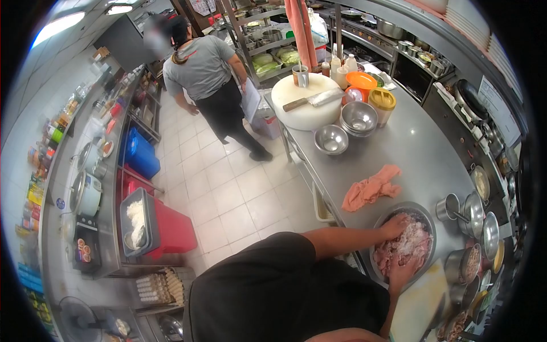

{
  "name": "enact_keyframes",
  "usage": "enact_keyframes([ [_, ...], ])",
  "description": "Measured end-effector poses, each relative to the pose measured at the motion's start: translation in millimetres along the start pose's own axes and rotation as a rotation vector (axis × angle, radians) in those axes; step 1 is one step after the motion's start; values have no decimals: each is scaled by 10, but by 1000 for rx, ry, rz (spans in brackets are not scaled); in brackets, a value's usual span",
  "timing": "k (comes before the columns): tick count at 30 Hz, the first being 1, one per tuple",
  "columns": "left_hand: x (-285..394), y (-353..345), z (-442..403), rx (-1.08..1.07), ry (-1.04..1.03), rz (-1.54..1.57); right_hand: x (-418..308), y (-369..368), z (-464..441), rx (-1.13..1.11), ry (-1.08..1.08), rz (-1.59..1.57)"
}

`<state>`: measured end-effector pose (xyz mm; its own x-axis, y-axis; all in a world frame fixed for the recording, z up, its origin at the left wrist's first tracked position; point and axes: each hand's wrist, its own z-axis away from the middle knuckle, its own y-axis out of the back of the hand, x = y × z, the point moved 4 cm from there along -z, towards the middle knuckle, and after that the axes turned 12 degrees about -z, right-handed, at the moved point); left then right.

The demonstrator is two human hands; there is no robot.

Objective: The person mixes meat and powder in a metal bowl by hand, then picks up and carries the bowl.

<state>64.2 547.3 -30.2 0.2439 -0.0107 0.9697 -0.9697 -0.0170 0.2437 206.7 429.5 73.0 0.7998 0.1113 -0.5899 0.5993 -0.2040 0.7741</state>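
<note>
We had our left hand [394, 227] and right hand [402, 275] inside the metal bowl [428, 221], on the surface [421, 165]. The pieces of raw meat [405, 248], with white powder on top, lay between and under our fingers. The fingers of both hands were partly sunk there, so we cannot tell if they were open or gripping. The orange cloth [371, 188] was near our left fingers, outside the bowl, and the pale board [420, 299] was near our right fingers.

A restaurant-style kitchen — steel worktable [421, 154], stove range [370, 37], stacked metal bowls [359, 118], egg trays [160, 286].
</note>
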Motion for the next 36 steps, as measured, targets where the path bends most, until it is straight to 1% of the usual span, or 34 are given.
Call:
enact_keyframes([
  [2,-24,-20,-18,8,-5,-3,-2,3,-6,3,2,2],
  [5,-39,-27,-34,-38,36,20,5,-4,-14,11,31,-5],
  [8,-53,-38,-31,51,-15,-33,-21,11,-26,-8,5,-14],
  [12,-29,-31,-33,-21,25,44,-19,13,-38,-33,-40,-70],
  [16,-7,-27,-18,28,-9,56,-85,45,-39,-35,-41,-80],
  [18,16,-10,-1,4,8,72,1,0,-40,-38,-43,-71],
  [19,173,90,58,-40,43,92,12,-10,-40,-39,-45,-66],
  [21,280,159,111,-90,86,117,-30,8,-38,-42,-42,-91],
  [24,215,129,97,-88,79,85,-33,10,-36,-21,-13,-88],
  [26,5,13,10,-54,43,4,-32,9,-33,-18,-10,-73],
  [30,121,81,66,-95,115,74,-11,1,-33,-32,-28,-50],
  [34,123,90,48,-77,62,21,-28,5,-28,-40,-75,-70],
  [36,121,89,47,-63,33,1,-138,63,-34,-45,-61,-56],
])
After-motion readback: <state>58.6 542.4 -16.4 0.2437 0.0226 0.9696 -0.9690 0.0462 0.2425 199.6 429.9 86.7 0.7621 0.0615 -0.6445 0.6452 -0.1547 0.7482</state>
